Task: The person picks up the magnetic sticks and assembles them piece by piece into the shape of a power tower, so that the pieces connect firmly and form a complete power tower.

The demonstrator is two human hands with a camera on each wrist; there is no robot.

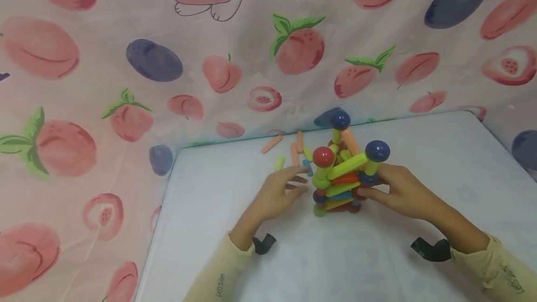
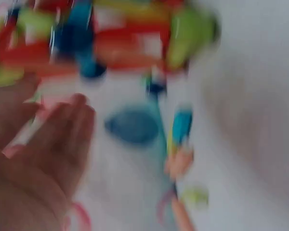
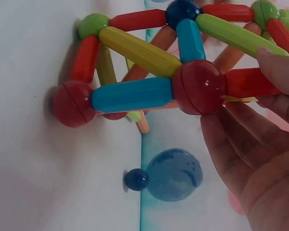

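A tower of magnetic balls and rods [image 1: 343, 185] stands upright on the white table, stacked in several levels with red and blue balls on top. My right hand [image 1: 404, 190] grips its right side. In the right wrist view the thumb [image 3: 279, 72] lies on the rods beside a red ball [image 3: 201, 87], and the fingers reach behind. My left hand [image 1: 278, 192] hovers left of the tower, its fingers loosely bent and nothing held. The left wrist view is blurred, and the left fingers [image 2: 70, 130] look apart from the rods there.
Loose orange rods [image 1: 271, 144], a short yellow-green rod [image 1: 279, 163] and a blue rod [image 1: 308, 168] lie behind the left hand. Near the table's back edge sits a loose blue ball [image 3: 136, 179]. A fruit-printed cloth [image 1: 235, 50] hangs behind the table.
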